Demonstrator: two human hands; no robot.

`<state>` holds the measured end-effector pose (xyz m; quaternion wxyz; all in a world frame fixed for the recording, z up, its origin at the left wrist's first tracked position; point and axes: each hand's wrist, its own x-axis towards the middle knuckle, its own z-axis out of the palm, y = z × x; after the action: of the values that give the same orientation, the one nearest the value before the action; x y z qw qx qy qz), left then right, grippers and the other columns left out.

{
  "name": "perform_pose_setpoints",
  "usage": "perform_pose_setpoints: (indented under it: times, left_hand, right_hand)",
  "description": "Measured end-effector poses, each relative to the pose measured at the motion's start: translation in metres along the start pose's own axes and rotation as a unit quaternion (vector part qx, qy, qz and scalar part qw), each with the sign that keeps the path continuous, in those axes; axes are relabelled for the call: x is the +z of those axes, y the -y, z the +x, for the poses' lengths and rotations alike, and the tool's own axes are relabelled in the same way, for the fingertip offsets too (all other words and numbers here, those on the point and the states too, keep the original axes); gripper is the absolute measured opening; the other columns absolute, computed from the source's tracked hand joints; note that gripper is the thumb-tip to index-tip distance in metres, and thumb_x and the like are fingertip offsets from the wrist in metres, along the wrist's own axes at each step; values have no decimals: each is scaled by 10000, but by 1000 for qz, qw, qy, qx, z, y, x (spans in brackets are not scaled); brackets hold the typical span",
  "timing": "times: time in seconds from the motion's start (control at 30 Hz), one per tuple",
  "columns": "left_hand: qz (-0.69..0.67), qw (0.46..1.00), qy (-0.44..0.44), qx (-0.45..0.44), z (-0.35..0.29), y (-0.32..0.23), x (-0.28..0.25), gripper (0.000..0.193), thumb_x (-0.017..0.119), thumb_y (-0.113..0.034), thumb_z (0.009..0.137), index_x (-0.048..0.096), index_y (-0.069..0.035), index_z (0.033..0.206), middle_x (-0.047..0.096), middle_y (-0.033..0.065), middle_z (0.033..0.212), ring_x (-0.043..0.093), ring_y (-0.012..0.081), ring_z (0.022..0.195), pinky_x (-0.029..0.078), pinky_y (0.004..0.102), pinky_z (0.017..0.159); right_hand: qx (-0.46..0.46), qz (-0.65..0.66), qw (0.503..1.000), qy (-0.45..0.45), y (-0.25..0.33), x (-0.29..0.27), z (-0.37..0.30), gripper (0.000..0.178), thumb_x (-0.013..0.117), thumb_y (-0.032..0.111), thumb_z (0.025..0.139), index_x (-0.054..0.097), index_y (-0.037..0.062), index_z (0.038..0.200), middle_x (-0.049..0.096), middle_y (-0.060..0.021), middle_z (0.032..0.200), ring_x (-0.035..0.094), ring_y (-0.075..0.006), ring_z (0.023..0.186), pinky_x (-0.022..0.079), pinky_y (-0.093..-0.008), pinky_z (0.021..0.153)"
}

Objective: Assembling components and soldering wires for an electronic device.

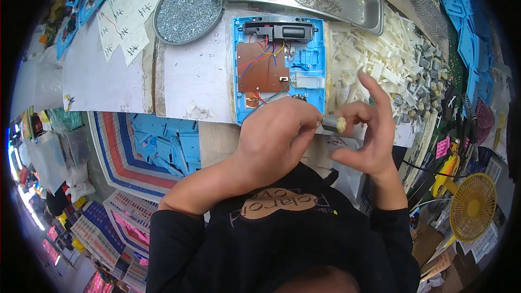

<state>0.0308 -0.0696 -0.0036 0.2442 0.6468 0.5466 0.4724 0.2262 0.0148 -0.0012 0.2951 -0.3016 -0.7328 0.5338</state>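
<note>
The left hand (277, 130) pinches one grey cylinder (330, 123) between the two hands, near one blue casing (319, 54); the right hand (374, 130), thumb and fingers apart, surrounds its yellowish end, contact unclear. The casing holds one brown board (255, 76). Beyond stand one round dish (187, 42) and one metal tray (363, 10), two compartments showing.

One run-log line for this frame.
left hand: pinching grey cylinder | right hand: open beside it | blue casing: open, brown circuit board exposed
</note>
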Motion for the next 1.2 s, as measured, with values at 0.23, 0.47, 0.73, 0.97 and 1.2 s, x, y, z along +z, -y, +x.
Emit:
perform_pose_setpoints:
  times: [0.23,0.47,0.73,0.97,1.2]
  left_hand:
    - [-53,998,-23,27,8,2,-8,279,728,124,779,584,-29,962,718,141,972,704,250,856,553,330,739]
    - [-105,994,-23,20,8,5,-11,280,730,123,780,592,-16,980,703,179,1070,691,234,953,549,328,833]
    - [-82,996,-45,-5,5,5,-10,291,782,69,730,639,-34,961,626,157,1171,654,236,936,527,341,801]
    - [-86,996,11,-6,6,11,-14,276,785,52,729,636,-44,940,564,151,1215,621,222,907,517,340,808]
    - [-111,993,29,-32,7,10,-17,276,778,55,723,633,-49,934,555,151,1229,621,231,925,518,337,813]
  right_hand:
    - [-133,-159,977,48,15,-7,18,458,830,40,752,645,46,1170,678,-57,821,601,-162,599,471,-286,538]
    - [-241,-146,958,61,13,-5,27,464,801,-16,664,635,71,1089,685,-81,895,645,-280,712,510,-343,597]
    - [-276,-164,946,53,9,-7,25,475,801,-8,629,659,51,1079,665,-103,907,651,-294,743,537,-364,616]
    - [-284,-151,944,77,4,-8,27,445,786,-10,645,666,35,1071,668,-124,940,661,-304,783,545,-364,626]
    - [-302,-158,935,96,3,-10,29,363,766,24,690,683,26,1044,670,-129,941,666,-302,801,562,-359,637]
